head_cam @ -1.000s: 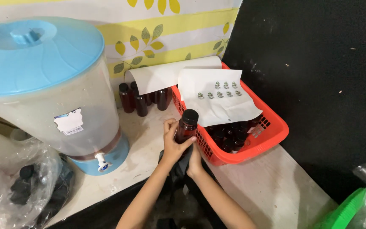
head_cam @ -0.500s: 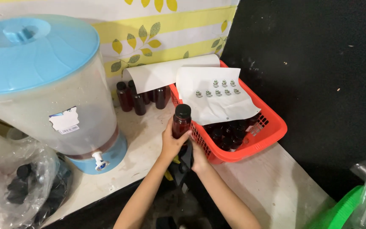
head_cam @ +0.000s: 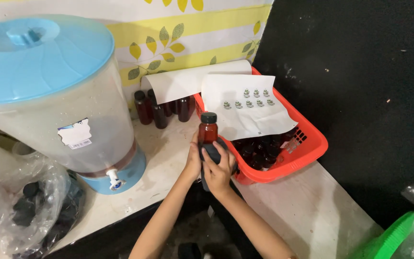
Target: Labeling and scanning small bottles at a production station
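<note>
- Bottle (head_cam: 208, 132): small, filled with dark reddish liquid, black cap on; standing upright at the counter's front edge, just beside the red basket (head_cam: 312, 144) and touching both hands.
- Left hand (head_cam: 193, 160): wrapping the bottle's lower body from the left, fingers curling closed around it.
- Right hand (head_cam: 218, 169): pressing a dark cloth (head_cam: 212, 152) against the bottle's lower half, fingers closing over cloth and bottle together.
- Handling note: wiping is probably going best with the left hand keeping the bottle upright and steady while the cloth is travelling all the way round the body, leaving a dry surface.
- Label sheet (head_cam: 247, 108): white paper lying tilted across the basket's top, carrying two rows of small round green-and-white stickers; print too small to make out.
- Paper roll (head_cam: 188, 81): white, curling, resting against the wall behind the basket.
- Dispenser (head_cam: 49, 96): large translucent tub with blue lid, base and white tap, wearing a small white rectangular sticker on its front.
- Row of filled bottles (head_cam: 161, 108): standing by the wall under the roll; more are lying in the basket.
- Plastic bag (head_cam: 20, 206): clear, seemingly holding black caps.
</note>
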